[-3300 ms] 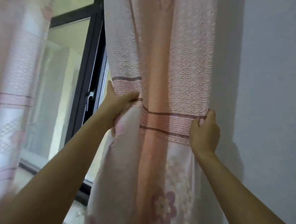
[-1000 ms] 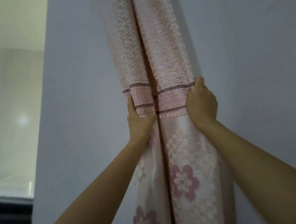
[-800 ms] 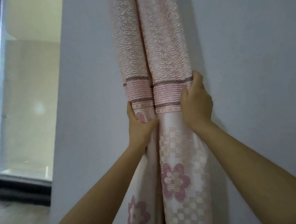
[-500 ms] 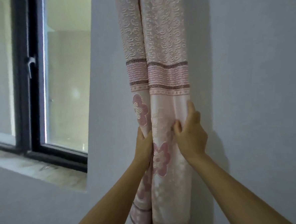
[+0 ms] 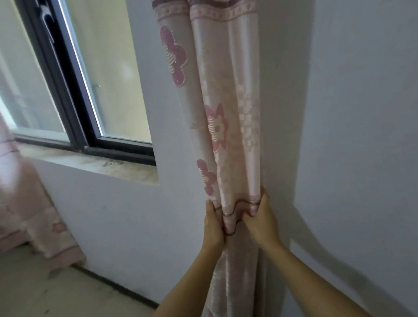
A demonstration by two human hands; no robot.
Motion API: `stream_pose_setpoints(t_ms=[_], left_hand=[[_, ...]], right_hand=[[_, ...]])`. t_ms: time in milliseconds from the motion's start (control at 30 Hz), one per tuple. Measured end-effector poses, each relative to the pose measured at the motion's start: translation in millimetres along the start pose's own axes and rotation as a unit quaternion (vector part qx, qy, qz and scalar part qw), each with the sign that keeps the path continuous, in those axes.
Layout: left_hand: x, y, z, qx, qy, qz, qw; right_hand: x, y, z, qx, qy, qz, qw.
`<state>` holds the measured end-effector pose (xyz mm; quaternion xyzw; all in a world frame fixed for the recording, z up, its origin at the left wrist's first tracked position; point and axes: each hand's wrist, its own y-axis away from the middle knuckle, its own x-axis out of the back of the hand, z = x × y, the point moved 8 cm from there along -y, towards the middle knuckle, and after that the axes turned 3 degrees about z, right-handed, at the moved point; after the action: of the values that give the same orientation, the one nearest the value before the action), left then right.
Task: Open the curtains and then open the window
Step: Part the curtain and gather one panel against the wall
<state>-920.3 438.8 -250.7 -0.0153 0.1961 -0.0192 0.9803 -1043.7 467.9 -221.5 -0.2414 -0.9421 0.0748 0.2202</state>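
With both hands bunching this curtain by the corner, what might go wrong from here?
Both the left hand and right hand squeeze the gathered curtain low down; a hard downward tug might strain its unseen hanging. Once let go, the loose folds may spread back toward the window. The window appears shut, so that step remains.

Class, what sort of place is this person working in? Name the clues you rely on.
Probably a sparsely furnished room in a home: a floral pink curtain gathered against a plain white wall, a dark-framed window above a stone sill, and a bare floor.
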Motion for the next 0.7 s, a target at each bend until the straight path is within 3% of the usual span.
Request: stream_pose_setpoints(t_ms=[233,400,467,600,700], left_hand=[[34.5,19.6,-50.3,0.073,-0.026,0.108,0.991],[47.0,32.9,-42.9,0.075,-0.049,0.14,0.986],[68.2,47.1,-39.9,0.088,-0.057,0.178,0.978],[91.0,66.1,-64.9,0.142,-0.112,0.133,0.975],[128.1,102.1,-85.8,0.181,-0.147,0.16,0.959]], right_hand=[[-19.5,27.8,42.5,-0.064,-0.032,-0.019,0.997],[-21.7,40.9,47.5,-0.05,-0.05,-0.005,0.997],[-34.3,57.0,55.0,-0.042,-0.043,-0.04,0.997],[-29.3,91.4,88.0,-0.084,-0.046,-0.044,0.994],[-30.8,129.1,127.0,-0.115,-0.017,-0.085,0.99]])
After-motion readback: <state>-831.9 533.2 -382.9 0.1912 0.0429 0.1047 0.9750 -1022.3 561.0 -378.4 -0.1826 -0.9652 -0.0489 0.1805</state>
